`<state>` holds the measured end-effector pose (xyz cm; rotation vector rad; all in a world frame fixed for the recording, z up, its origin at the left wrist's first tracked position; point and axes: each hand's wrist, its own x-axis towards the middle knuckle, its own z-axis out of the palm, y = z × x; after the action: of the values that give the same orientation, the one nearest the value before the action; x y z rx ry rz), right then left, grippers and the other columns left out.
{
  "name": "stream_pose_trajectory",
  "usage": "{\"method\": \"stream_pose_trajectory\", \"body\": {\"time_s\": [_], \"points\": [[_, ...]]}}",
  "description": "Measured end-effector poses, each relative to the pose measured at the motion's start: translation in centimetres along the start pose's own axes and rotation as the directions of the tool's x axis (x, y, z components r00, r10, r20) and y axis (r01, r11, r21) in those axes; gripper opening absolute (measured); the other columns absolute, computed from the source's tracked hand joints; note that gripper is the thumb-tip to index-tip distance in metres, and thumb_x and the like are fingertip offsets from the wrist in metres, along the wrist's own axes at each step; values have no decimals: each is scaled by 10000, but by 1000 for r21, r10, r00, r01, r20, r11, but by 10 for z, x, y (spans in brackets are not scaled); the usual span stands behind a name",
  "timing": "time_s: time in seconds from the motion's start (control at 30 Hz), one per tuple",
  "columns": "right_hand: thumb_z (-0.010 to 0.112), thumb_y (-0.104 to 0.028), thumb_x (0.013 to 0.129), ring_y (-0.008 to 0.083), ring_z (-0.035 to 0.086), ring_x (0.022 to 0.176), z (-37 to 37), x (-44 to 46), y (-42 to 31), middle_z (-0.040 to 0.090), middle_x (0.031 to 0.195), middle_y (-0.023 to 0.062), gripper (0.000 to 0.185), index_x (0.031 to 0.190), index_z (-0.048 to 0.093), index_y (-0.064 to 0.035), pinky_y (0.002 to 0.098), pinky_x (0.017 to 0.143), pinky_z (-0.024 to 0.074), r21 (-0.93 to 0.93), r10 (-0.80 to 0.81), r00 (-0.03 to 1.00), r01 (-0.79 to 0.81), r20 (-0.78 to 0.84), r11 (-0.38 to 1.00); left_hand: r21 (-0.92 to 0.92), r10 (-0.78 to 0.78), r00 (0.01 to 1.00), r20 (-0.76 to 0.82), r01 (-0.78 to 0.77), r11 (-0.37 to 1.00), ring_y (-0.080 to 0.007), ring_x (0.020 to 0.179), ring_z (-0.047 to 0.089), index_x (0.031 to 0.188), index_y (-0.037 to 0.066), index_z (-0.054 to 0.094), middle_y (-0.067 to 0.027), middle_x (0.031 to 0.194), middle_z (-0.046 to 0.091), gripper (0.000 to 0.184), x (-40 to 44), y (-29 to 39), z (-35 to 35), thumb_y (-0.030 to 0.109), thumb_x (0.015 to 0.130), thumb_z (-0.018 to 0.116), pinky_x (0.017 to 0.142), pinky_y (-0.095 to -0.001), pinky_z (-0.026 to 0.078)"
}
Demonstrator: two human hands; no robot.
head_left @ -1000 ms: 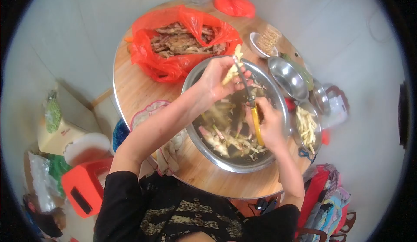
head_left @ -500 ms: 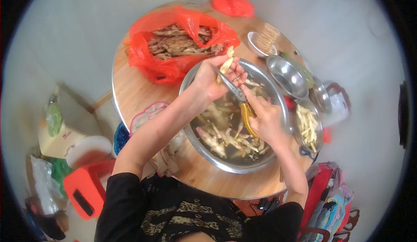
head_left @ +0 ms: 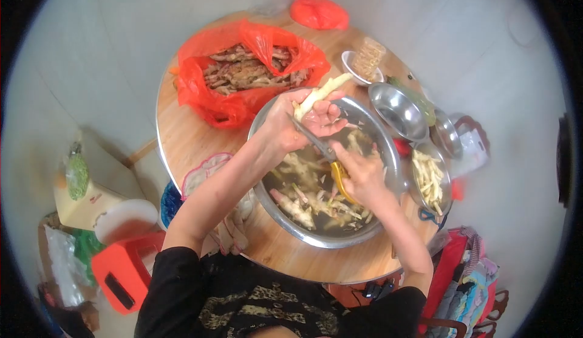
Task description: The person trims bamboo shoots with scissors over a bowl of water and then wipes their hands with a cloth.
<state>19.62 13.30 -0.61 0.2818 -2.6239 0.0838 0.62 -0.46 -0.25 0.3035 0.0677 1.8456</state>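
My left hand holds a pale yellow root, which looks like young ginger, with its long end slanting up to the right. In my right hand is a pair of scissors with yellow handles. Their blades point up and left, with the tip close to the lower end of the ginger; whether they touch it I cannot tell. Both hands are over a large metal basin. Cloudy water in it holds several pale ginger pieces, some with pink tips.
A red plastic bag of brownish roots stands behind the basin, left. Along the right are a white bowl, metal bowls and a dish of pale strips. Gloves lie at the table's near left edge.
The ginger in my left hand has turned from nearly upright to slanting right, and more of its length shows. My right hand with the scissors has shifted slightly down and left.
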Motion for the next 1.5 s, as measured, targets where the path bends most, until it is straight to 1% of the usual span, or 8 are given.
{"method": "stream_pose_trajectory", "body": {"time_s": [0.07, 0.23, 0.33, 0.4, 0.83, 1.07, 1.33, 1.5], "points": [[758, -100, 739, 305, 683, 699, 0, -4, -5, 688, 843, 151, 548, 1266, 634, -16, 403, 570, 522, -41, -19, 997, 22, 69, 999, -17, -10, 1000, 14, 10, 1000, -245, 882, 634, 1173, -70, 582, -83, 754, 630, 306, 1, 1, -4, 140, 978, 475, 1007, -496, 490], [709, -31, 714, 315, 685, 703, 3, -8, -2, 690, 851, 165, 556, 1265, 638, -23, 407, 592, 531, 359, 118, 988, -75, -97, 930, 25, 31, 999, -43, -30, 999, -200, 859, 625, 1275, -64, 530, -48, 720, 600, 354, 5, 3, -5, 129, 984, 468, 1061, -525, 440], [704, -7, 712, 322, 685, 707, 5, -10, 3, 686, 830, 163, 558, 1266, 643, -35, 414, 607, 529, 247, 157, 984, -132, -84, 960, -36, -15, 999, -39, 14, 999, -255, 913, 639, 1230, -39, 542, -95, 766, 625, 323, 3, 3, 3, 187, 1007, 483, 1062, -558, 436], [705, 1, 705, 322, 686, 707, 12, -16, 0, 686, 833, 162, 579, 1278, 636, -42, 414, 608, 530, 210, 118, 991, -102, -64, 972, -35, 59, 950, -306, -73, 997, -334, 991, 640, 1217, -44, 526, -163, 869, 647, 360, -2, -1, 19, 244, 1003, 516, 1059, -610, 429], [773, -63, 697, 330, 695, 713, -23, -5, -4, 697, 865, 160, 656, 1325, 585, -49, 420, 616, 545, 117, -15, 987, -4, 162, 993, -51, 122, 972, -198, -135, 990, -362, 1094, 633, 1129, -19, 557, -226, 1067, 653, 240, -5, 2, 9, 136, 948, 588, 1060, -612, 458], [771, 2, 751, 297, 720, 744, -18, -14, 4, 725, 995, 185, 588, 1314, 604, -19, 343, 651, 552, 314, -5, 1000, 3, 5, 949, 15, 127, 977, -171, -127, 992, -339, 1115, 643, 1155, -31, 600, -213, 1122, 677, 273, 0, 4, 9, 144, 946, 585, 1095, -566, 440], [744, -56, 721, 335, 697, 713, -1, -2, -5, 703, 880, 169, 624, 1328, 602, -66, 416, 618, 548, 13, 49, 998, -49, 33, 999, 116, 162, 979, -121, -148, 982, -312, 1007, 684, 1123, -58, 625, -210, 952, 712, 288, -3, 6, -3, 123, 900, 601, 1129, -537, 420], [783, -90, 728, 333, 700, 721, -5, -8, -7, 703, 875, 180, 643, 1338, 583, -51, 412, 620, 552, 356, 65, 984, -120, 164, 927, 181, 153, 986, -65, -139, 974, -286, 917, 708, 1073, -54, 648, -193, 909, 719, 255, -6, 16, -9, 122, 895, 598, 1070, -496, 496]]}}
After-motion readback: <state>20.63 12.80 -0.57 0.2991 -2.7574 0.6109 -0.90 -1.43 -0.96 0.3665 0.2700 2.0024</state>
